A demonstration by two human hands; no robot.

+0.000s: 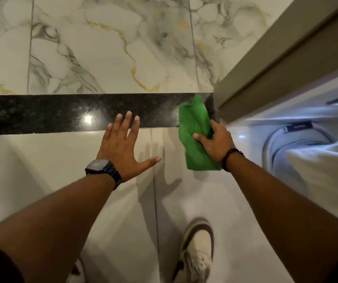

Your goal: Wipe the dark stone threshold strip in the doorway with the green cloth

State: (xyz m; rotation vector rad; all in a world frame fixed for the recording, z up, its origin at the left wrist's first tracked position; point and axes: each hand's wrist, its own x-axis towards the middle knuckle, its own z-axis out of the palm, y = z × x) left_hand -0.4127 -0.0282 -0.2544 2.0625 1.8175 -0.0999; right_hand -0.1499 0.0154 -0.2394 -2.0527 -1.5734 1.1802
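While the right hand [215, 142] grips the cloth [195, 135] at the strip's [62, 113] three o'clock end, the left hand [123, 148] spreads empty.

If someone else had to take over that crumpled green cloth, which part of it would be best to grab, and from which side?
Probably the lower end of the crumpled green cloth, coming from the left. The right hand already clamps its right edge at the middle, and a door frame crowds the right. The cloth hangs limp and bunched, so a pinch across that free lower fold should hold. The left hand is open and empty.
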